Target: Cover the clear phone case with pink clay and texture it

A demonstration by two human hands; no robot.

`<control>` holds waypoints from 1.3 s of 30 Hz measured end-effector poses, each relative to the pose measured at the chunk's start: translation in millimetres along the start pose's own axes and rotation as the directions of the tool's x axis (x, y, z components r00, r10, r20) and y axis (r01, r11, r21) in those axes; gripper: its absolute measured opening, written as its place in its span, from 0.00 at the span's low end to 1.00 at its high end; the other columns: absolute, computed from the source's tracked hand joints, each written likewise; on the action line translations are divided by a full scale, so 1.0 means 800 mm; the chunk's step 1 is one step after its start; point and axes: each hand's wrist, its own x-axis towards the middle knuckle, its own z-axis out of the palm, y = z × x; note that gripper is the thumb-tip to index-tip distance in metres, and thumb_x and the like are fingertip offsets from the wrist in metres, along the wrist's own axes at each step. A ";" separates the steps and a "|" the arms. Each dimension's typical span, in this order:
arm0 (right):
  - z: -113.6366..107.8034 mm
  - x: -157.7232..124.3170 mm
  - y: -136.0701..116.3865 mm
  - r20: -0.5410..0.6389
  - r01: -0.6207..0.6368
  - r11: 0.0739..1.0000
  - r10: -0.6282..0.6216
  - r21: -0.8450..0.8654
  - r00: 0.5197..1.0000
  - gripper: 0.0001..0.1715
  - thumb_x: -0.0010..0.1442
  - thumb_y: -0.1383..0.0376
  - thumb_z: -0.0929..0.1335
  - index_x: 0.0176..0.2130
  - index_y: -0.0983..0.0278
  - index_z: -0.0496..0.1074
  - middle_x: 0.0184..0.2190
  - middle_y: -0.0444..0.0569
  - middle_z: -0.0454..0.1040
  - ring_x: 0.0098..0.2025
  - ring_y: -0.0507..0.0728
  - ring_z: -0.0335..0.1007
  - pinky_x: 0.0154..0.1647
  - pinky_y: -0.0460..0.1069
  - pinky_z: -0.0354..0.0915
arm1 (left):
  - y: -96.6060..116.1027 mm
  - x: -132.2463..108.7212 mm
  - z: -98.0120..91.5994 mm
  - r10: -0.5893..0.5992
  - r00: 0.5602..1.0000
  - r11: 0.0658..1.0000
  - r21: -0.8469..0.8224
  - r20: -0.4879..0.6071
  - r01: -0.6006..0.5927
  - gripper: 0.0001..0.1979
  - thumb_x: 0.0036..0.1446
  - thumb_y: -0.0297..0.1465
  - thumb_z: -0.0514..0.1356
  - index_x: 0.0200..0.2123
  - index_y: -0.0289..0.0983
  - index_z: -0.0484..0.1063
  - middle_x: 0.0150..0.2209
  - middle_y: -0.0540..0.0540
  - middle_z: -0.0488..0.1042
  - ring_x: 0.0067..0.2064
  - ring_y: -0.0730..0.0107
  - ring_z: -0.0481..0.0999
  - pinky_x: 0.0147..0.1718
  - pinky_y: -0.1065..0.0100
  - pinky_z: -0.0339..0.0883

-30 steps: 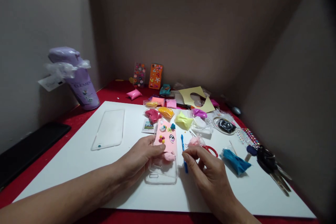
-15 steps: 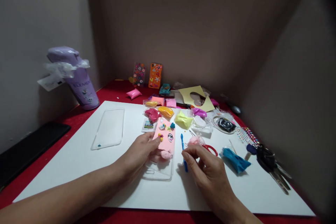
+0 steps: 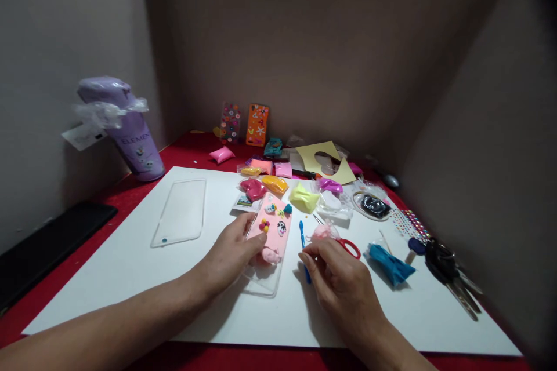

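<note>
My left hand (image 3: 230, 249) rests on a clear phone case (image 3: 266, 246) with a pink insert and small clay decorations, thumb and fingers gripping its left edge. A pink clay lump (image 3: 270, 255) sits on the case by my fingertips. My right hand (image 3: 337, 278) hovers just right of the case, thumb and forefinger pinched together on something too small to make out. A blue tool (image 3: 303, 249) lies between my hands. Red-handled scissors (image 3: 346, 243) lie just beyond my right hand.
A white board (image 3: 130, 266) covers a red table. On it lie an empty clear case (image 3: 180, 220), several coloured clay packets (image 3: 274, 184), blue clay (image 3: 389, 266) and keys (image 3: 448, 275). A purple bottle (image 3: 130, 130) stands at the left and decorated cases (image 3: 256, 124) lean on the back wall.
My left hand has turned the decorated case clockwise and slid it slightly up and left. My right hand has barely moved.
</note>
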 end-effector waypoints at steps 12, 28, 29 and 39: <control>0.003 0.002 0.004 0.030 0.015 0.994 -0.012 -0.104 0.999 0.05 0.60 0.66 0.62 0.32 0.62 0.66 0.31 0.48 0.70 0.32 0.56 0.66 0.30 0.49 0.60 | -0.007 -0.002 -0.004 0.024 0.998 1.000 0.017 -0.052 -0.023 0.29 0.50 0.32 0.61 0.55 0.34 0.60 0.50 0.37 0.69 0.43 0.56 0.72 0.41 0.62 0.63; 0.000 0.003 0.003 0.070 -0.018 0.995 0.025 -0.094 0.997 0.06 0.60 0.65 0.62 0.31 0.61 0.65 0.31 0.47 0.69 0.32 0.56 0.65 0.31 0.50 0.59 | -0.005 -0.007 -0.007 0.083 0.991 0.986 0.152 -0.102 -0.067 0.27 0.49 0.33 0.61 0.53 0.34 0.64 0.49 0.36 0.68 0.48 0.50 0.68 0.46 0.56 0.59; 0.000 0.003 0.002 0.071 -0.019 0.996 0.026 -0.091 0.997 0.06 0.60 0.65 0.62 0.31 0.61 0.65 0.31 0.47 0.69 0.32 0.56 0.65 0.31 0.50 0.59 | -0.004 -0.007 -0.007 0.085 0.991 0.981 0.185 -0.099 -0.066 0.27 0.50 0.34 0.61 0.54 0.34 0.64 0.51 0.35 0.67 0.50 0.50 0.67 0.47 0.56 0.59; 0.001 0.003 0.003 0.050 -0.015 0.996 0.019 -0.082 0.999 0.06 0.60 0.65 0.62 0.31 0.62 0.66 0.31 0.47 0.69 0.32 0.56 0.66 0.32 0.49 0.59 | -0.010 -0.003 -0.009 0.138 0.990 0.936 0.327 -0.004 -0.130 0.21 0.54 0.35 0.56 0.51 0.38 0.62 0.56 0.39 0.61 0.57 0.54 0.60 0.53 0.55 0.57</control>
